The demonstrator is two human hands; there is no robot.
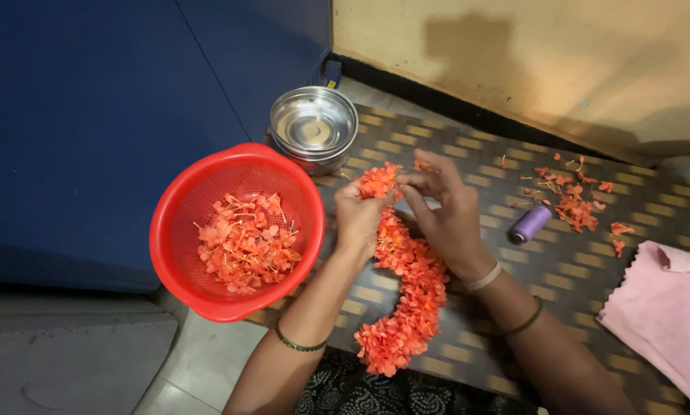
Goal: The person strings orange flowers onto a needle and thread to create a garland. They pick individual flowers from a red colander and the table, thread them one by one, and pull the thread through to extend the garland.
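An orange flower garland (406, 300) trails from my hands down across a woven patterned mat (560, 269). My left hand (356, 219) pinches the garland's upper end, a small cluster of orange blossoms. My right hand (445, 211) meets it from the right, fingertips closed on the same cluster and what looks like a thin thread. A red mesh basket (176, 207) with loose orange flowers (245, 242) sits just left of my left hand.
A steel bowl (314, 127) stands behind the basket. A purple thread spool (531, 224) lies right of my hands, with scattered petals (572, 204) beyond it. Pink cloth (660, 307) covers the right edge. A blue panel (91, 115) fills the left, a beige wall the back.
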